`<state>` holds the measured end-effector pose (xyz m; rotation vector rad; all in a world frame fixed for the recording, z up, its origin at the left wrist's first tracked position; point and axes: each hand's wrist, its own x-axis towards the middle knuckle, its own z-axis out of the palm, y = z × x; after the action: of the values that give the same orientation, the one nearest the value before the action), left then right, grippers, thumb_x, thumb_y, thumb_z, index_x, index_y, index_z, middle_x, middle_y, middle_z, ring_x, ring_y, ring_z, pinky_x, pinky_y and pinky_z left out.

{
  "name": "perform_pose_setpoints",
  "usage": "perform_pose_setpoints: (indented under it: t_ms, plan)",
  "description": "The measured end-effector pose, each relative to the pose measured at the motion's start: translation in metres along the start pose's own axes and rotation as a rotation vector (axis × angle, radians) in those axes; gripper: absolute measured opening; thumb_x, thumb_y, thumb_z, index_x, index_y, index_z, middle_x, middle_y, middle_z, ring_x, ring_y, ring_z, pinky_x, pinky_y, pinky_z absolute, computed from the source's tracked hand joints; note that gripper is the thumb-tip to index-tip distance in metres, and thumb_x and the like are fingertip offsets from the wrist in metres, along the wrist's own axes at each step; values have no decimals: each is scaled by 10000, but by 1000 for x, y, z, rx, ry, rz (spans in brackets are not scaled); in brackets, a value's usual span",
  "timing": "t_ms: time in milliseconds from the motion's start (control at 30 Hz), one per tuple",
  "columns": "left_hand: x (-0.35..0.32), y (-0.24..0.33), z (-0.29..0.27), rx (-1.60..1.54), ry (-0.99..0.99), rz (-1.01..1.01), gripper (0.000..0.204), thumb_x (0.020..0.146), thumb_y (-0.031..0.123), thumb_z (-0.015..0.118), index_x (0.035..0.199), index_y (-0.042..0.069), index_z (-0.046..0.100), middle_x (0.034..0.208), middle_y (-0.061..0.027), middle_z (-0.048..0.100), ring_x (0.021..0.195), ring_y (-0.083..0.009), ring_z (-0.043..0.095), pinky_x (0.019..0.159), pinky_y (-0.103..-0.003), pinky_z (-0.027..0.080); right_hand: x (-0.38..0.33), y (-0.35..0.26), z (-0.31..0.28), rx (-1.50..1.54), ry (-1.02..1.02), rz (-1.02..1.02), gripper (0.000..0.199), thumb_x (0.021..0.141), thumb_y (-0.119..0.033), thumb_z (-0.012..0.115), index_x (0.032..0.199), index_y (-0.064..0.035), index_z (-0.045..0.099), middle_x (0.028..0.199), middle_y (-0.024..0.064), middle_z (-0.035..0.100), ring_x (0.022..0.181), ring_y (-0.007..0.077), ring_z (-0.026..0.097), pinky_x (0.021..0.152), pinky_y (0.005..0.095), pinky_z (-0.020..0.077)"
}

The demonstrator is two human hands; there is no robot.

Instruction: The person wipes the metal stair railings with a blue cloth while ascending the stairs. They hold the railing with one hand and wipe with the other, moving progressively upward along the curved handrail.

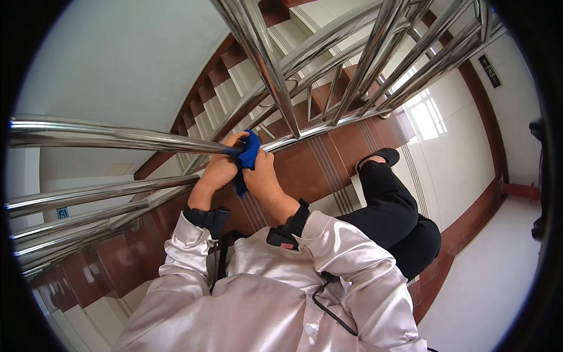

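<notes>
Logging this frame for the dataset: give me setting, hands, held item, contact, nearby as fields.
setting: stairwell, red-brown steps
left hand: gripping blue cloth on the rail
right hand: gripping the same cloth
contact: cloth pressed around shiny metal handrail
nearby: steel balusters, person's black-trousered leg, wrist straps

Indoor stairwell of a public or institutional building.

Polished steel railings (pixel 117 138) are seen running along brown-tiled stairs (pixel 316 167) with ribbed nosings, pale walls (pixel 117 64) are lit by a bright window (pixel 427 114), and a small sign (pixel 489 70) is mounted high on the wall.
</notes>
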<state>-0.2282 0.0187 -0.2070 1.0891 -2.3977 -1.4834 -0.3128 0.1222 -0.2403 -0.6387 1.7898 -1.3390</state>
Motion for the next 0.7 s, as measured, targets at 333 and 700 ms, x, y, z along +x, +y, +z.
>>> perform_pose_setpoints:
  t_ms: [333,700]
  plan:
    - [-14,-7,-15,-71,12,-163,585,893,-35,591,1440,136,474,1205,-77,615,1165,-173,573,1026,-310,444,10,10,-41,641,80,648,371,800,16,528,1162,18,605,957,120,641,816,280,651,698,384,523]
    - [-2,-9,-5,-19,52,-76,477,947,77,633,1405,113,505,1125,-83,640,1037,-185,616,929,-317,488,47,90,-34,765,152,577,239,897,-38,536,1120,-119,564,935,48,571,776,253,619,561,368,489]
